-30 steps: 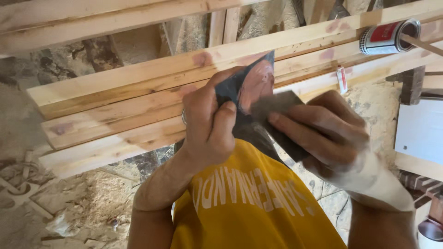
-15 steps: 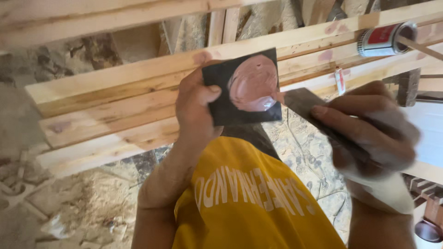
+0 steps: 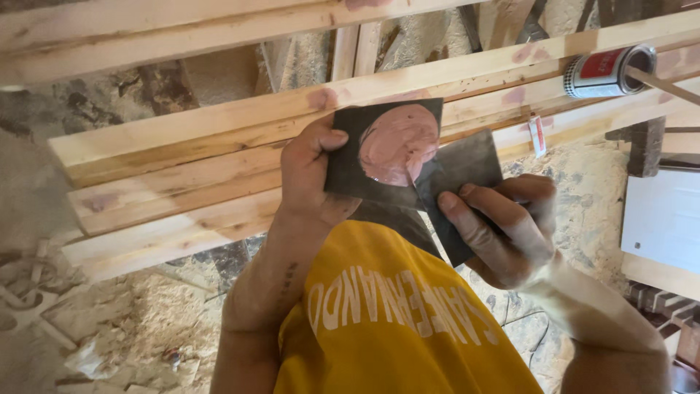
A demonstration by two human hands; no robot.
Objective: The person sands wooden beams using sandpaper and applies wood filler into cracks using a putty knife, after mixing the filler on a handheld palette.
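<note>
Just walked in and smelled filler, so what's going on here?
A person in a yellow shirt stands over planks patched with pinkish spots. The left hand holds a dark square plate carrying a blob of pink putty. The right hand holds a second dark blade with its corner at the putty. A can lies on the planks.

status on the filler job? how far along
Done: pink filler patches already dot the planks. In hand: left hand holds a dark plate loaded with pink filler; right hand holds a dark scraper at its edge. Left: the load is unspread.
</note>
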